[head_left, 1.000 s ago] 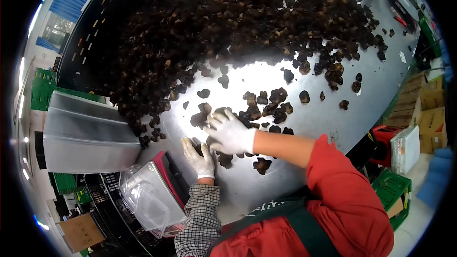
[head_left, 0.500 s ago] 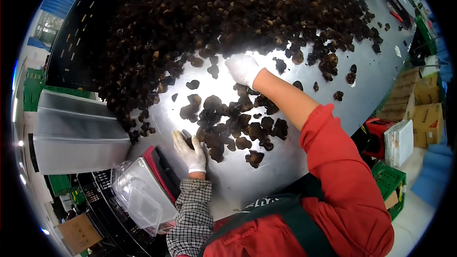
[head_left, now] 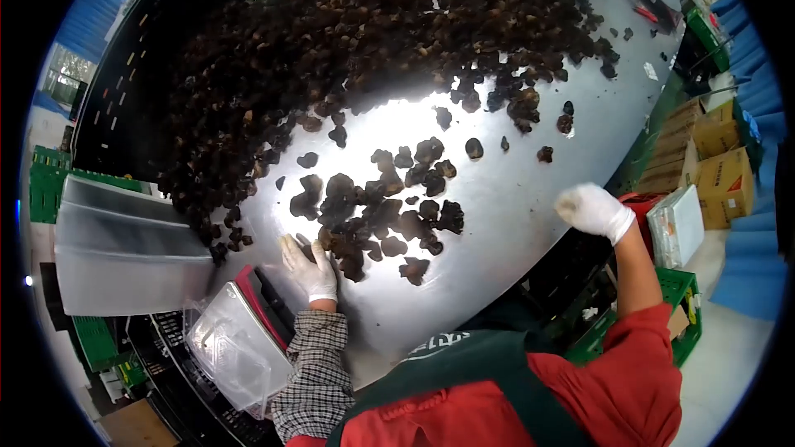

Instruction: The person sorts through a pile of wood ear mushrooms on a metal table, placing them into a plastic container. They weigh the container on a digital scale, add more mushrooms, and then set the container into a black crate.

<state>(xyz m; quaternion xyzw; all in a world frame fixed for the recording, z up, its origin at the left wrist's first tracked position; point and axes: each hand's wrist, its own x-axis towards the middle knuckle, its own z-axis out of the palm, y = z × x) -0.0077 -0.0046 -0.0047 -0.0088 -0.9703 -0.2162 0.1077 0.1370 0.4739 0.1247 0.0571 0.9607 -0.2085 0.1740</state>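
Note:
Dark brown, crinkled pieces (head_left: 356, 207), fungus-like, lie loosely spread on the shiny metal table (head_left: 497, 240). My left hand (head_left: 310, 268), in a white glove, rests flat on the table at their left edge, fingers extended and touching a dark piece. Over the table's right edge is my right hand (head_left: 595, 209), also gloved, away from the pieces. Its fingers are curled and pressed together; what they hold, if anything, is hidden. A large heap of the same dark pieces (head_left: 373, 33) covers the far part of the table.
A scale-like device (head_left: 248, 348) with clear plastic on it stands left of my left arm. Clear plastic sheets (head_left: 132, 248) stand at the left. Green crates (head_left: 683, 306) and cardboard boxes (head_left: 725, 186) are beyond the right edge. A red-black object (head_left: 646, 0) lies at the back right.
My right hand has moved from near the heap's edge to the table's right edge. My left hand remains beside the loose pieces. The whole view has shifted slightly.

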